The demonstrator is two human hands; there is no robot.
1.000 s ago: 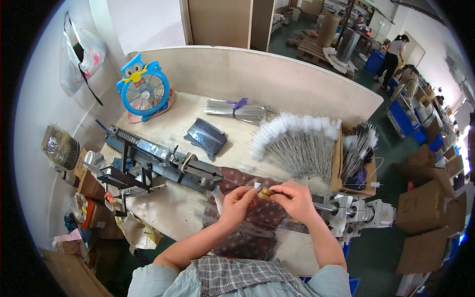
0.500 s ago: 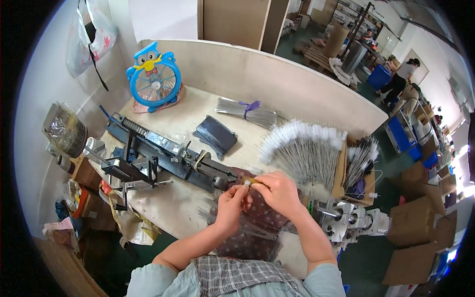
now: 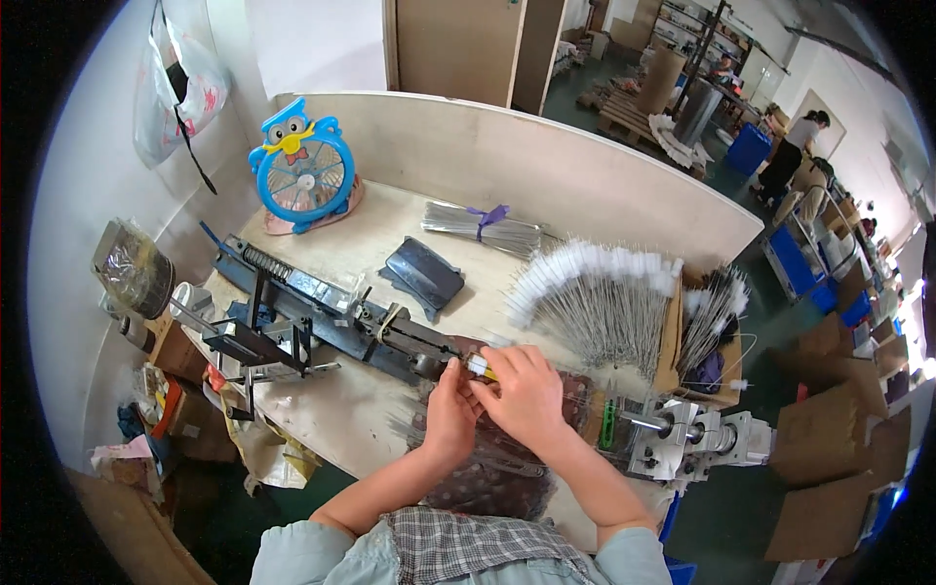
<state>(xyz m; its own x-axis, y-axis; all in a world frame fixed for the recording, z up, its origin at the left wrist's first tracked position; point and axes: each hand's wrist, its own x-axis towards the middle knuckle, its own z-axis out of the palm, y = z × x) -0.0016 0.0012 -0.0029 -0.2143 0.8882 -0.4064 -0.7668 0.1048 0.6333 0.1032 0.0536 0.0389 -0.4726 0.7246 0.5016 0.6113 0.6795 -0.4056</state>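
Right now, a small white-and-yellow piece (image 3: 478,366) sits near the centre of the frame, just by the near end of a long dark metal machine (image 3: 336,314). I have it pinched in the fingers of my right hand (image 3: 526,390). My left hand (image 3: 451,414) is curled close beside it, fingertips drawn together; whether they hold anything I cannot tell, as my own fingers cover the spot. Below my wrists a dark dotted cloth (image 3: 487,480) spreads over the pale table (image 3: 356,414). A green object (image 3: 607,424) lies right of the centre, next to a silvery metal device (image 3: 673,439). Above that, a fan of thin wire brushes (image 3: 585,292) with white tips stands beside a cardboard box (image 3: 672,336) holding more of them. Toward the upper middle lie a dark flat object (image 3: 426,273) and a wire bundle (image 3: 502,232) tied in purple. A blue fan (image 3: 304,175) stands at the upper left, and a co-worker (image 3: 788,154) bends over at the upper right.
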